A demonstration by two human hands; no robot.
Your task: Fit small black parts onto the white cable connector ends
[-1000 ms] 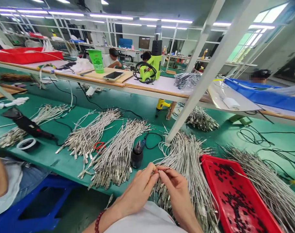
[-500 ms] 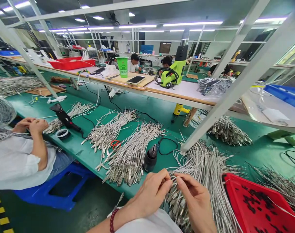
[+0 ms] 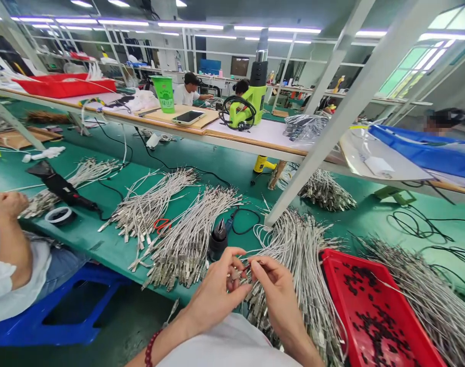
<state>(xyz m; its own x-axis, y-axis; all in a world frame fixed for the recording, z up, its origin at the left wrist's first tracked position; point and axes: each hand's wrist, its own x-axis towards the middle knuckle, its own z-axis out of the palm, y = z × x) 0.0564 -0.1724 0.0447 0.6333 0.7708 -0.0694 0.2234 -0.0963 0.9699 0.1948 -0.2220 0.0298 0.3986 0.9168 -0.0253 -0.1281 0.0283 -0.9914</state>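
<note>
My left hand point(image 3: 217, 288) is in front of me with its fingers curled and thumb stretched toward my right hand. Something small and pale shows among its fingertips, too small to name. My right hand point(image 3: 276, 290) pinches a small dark piece between thumb and forefinger, close to the left fingertips. Beneath and behind both hands spreads a pile of white cables point(image 3: 293, 250) with metal connector ends. Just beyond my left hand, a black heat gun point(image 3: 218, 242) stands nozzle up. To the right, a red tray point(image 3: 333, 295) holds many small black pieces.
More cable bundles point(image 3: 194, 234) lie on the green table point(image 3: 98, 242), with orange-handled scissors point(image 3: 162, 226) among them. A slanted white post point(image 3: 312, 153) rises behind the pile. A shelf point(image 3: 113, 117) carries a phone and green cup. A co-worker's arm point(image 3: 12, 239) is at left.
The view has turned right, showing more of the red tray. My hands have come closer together, the left fingers have uncurled somewhat, and a dark piece now shows at my right fingertips.
</note>
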